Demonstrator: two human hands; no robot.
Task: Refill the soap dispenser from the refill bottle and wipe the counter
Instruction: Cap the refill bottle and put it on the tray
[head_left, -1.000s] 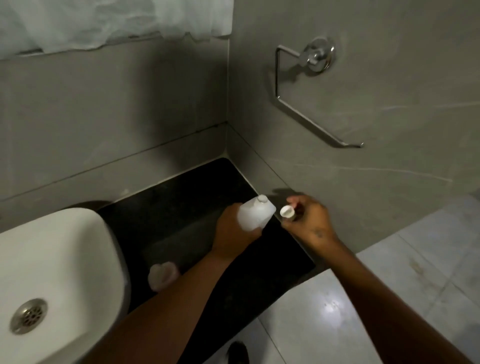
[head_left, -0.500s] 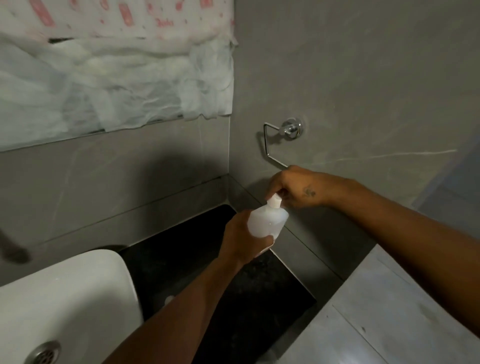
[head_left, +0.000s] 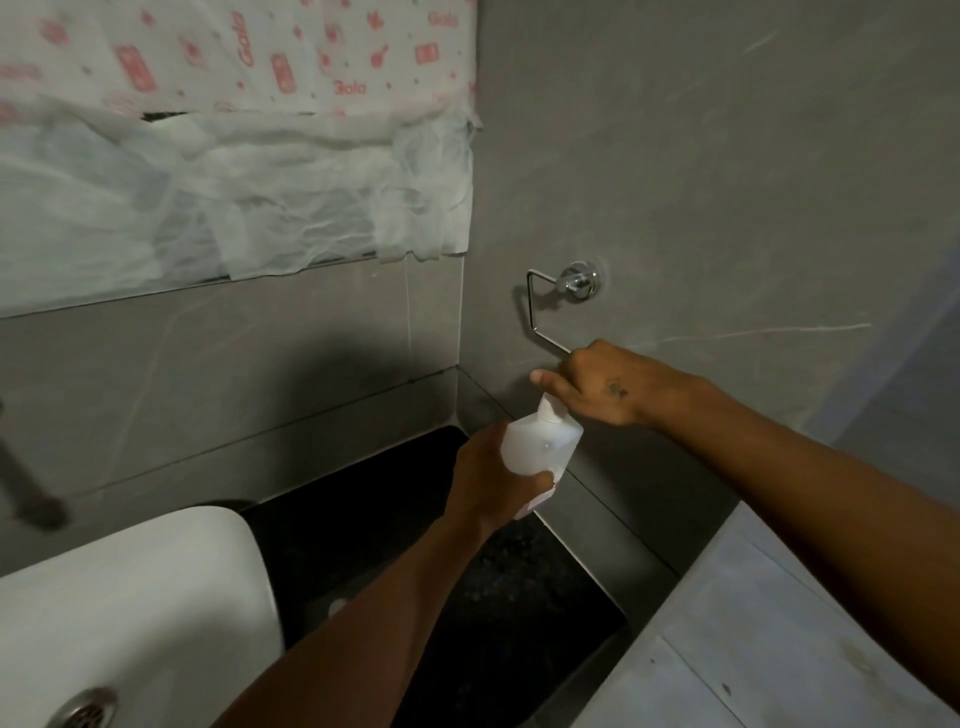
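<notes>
My left hand (head_left: 485, 470) grips a white plastic bottle (head_left: 540, 447) by its lower body and holds it tilted above the black counter (head_left: 519, 597), near the corner of the grey walls. My right hand (head_left: 592, 384) is closed over the white cap (head_left: 548, 408) on the bottle's neck, fingers pinching it from above. A small pale object (head_left: 337, 605) shows on the counter just past my left forearm; most of it is hidden by the arm.
A white sink basin (head_left: 135, 597) with a metal drain (head_left: 83, 709) fills the lower left. A chrome towel ring (head_left: 556, 296) hangs on the right wall just above my right hand. White sheeting (head_left: 234, 171) covers the wall above the counter. Pale floor tiles (head_left: 727, 649) lie at the lower right.
My right hand brought the loose cap onto the bottle's neck and now grips it there. Both hands and the bottle rose; the view tilted up toward the wall.
</notes>
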